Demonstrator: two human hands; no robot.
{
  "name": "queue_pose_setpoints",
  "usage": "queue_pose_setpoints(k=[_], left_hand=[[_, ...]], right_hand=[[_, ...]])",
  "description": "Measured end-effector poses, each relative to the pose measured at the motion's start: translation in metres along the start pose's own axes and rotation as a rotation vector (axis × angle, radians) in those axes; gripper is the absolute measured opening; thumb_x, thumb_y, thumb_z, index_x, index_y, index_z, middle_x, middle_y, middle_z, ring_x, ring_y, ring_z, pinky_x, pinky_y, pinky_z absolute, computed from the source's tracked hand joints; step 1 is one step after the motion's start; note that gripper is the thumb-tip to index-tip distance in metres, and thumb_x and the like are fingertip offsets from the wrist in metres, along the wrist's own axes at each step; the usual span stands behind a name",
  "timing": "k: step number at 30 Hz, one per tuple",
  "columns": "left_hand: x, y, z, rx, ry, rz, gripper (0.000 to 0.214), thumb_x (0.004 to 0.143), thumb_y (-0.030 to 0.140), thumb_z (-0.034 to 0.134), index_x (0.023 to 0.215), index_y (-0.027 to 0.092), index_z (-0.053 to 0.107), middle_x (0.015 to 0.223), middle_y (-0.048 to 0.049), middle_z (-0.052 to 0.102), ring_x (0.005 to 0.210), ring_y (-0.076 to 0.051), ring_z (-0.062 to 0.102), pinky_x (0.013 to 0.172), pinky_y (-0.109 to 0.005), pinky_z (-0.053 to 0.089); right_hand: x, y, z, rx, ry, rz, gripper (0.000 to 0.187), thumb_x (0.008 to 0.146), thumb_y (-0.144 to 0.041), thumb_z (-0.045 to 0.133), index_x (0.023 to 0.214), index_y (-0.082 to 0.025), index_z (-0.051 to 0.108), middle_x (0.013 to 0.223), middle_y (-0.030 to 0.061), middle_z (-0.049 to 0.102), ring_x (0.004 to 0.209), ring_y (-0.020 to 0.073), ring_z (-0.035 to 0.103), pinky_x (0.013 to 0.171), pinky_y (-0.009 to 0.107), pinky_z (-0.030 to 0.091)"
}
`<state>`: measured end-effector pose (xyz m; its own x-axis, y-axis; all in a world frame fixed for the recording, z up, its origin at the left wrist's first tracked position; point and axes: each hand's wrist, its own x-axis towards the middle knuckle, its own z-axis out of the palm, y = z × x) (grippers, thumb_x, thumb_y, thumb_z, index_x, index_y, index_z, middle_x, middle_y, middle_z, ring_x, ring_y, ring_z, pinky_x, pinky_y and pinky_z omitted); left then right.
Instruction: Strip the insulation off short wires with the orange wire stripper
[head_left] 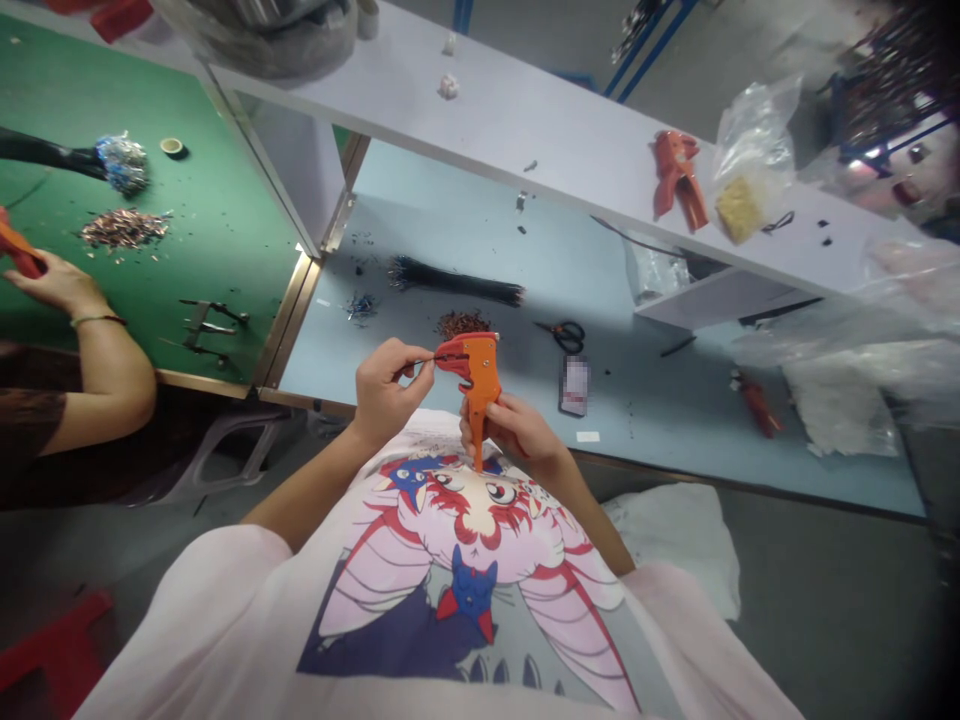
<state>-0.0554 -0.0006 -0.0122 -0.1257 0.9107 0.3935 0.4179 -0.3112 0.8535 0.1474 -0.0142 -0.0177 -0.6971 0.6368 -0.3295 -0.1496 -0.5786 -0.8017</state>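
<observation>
- Head view, biggest first: pale blue desk [652, 410], runs right across in front of the person.
- Bundle of black wires [465, 282] lies on it, farther back than the hands.
- Orange wire stripper [484, 370] is held up at the desk's near edge, red jaws facing left.
- Right hand [517, 422] has its fingers wrapped round the handles; can't tell how hard they're squeezing.
- Left hand [391, 388] is just beside those jaws, thumb and forefinger pinching a thin dark wire [425, 361].
- Pile of coppery bits [463, 322] sits just beyond the stripper.
- Tiniest is that wire, its end at the jaws, too small to see how far in. Step in hand looks like stripping it, imo; next move calls for a steady left pinch plus a right-hand squeeze.
</observation>
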Motion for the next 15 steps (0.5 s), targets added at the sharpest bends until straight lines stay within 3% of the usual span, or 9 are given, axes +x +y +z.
queue_pose_setpoints(k=[9, 15], left_hand=[[0.0001, -0.0004, -0.0006, 0.019, -0.014, -0.017, 0.005, 0.076, 0.015, 0.060, 0.076, 0.017, 0.065, 0.060, 0.0025, 0.050, 0.056, -0.008, 0.045, 0.056, -0.022, 0.038], [0.0007, -0.0017, -0.0004, 0.054, -0.017, -0.020, 0.005, 0.077, 0.017, 0.059, 0.076, 0.017, 0.065, 0.059, 0.0035, 0.049, 0.054, -0.008, 0.043, 0.055, -0.021, 0.036]], right_hand=[[0.0009, -0.0010, 0.0025, 0.005, 0.002, 0.002, 0.030, 0.084, -0.043, 0.055, 0.093, -0.015, 0.050, 0.069, 0.0018, 0.058, 0.055, 0.0141, 0.058, 0.050, 0.028, 0.048], [0.0042, 0.0007, 0.0054, 0.061, 0.023, 0.022, 0.029, 0.081, -0.043, 0.060, 0.084, -0.018, 0.046, 0.057, -0.0048, 0.049, 0.043, 0.0086, 0.047, 0.041, 0.022, 0.040]])
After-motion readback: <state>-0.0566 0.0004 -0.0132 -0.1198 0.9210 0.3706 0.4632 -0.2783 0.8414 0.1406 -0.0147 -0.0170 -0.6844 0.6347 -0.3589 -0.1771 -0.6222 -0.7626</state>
